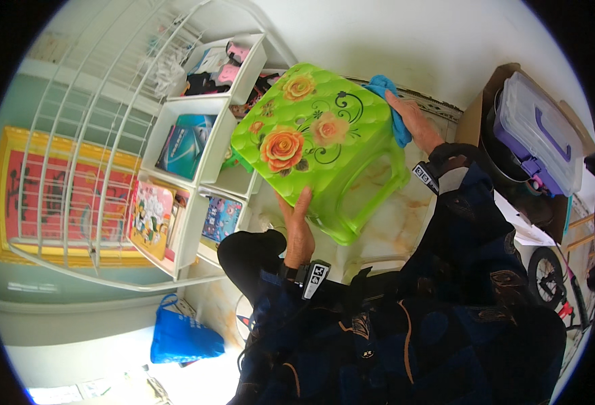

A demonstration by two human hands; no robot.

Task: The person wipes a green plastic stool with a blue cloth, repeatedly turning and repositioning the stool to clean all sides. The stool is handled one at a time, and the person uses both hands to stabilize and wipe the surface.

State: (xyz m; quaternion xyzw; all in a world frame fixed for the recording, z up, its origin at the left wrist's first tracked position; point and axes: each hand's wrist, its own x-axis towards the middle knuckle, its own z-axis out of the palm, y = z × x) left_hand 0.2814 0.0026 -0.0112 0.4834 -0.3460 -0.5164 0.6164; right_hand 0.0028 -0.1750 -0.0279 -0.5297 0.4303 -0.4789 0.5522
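A bright green plastic stool (318,116) with printed orange and yellow roses is tilted in front of me, its seat facing up towards the camera and its legs pointing down to the right. My left hand (298,228) grips the near edge of the seat, with the thumb on top and the other fingers partly hidden below. At the far right edge of the seat, my right hand (416,119) presses a blue cloth (396,114) against the stool's rim. Part of the cloth is hidden behind that hand and the stool.
White bins (201,179) with books stand at the left beside a white wire rack (117,121). A cardboard box (472,114) at the right holds a purple-and-clear plastic case (543,136). A blue bag (183,336) lies at lower left; a small bike's wheel (545,277) is at lower right.
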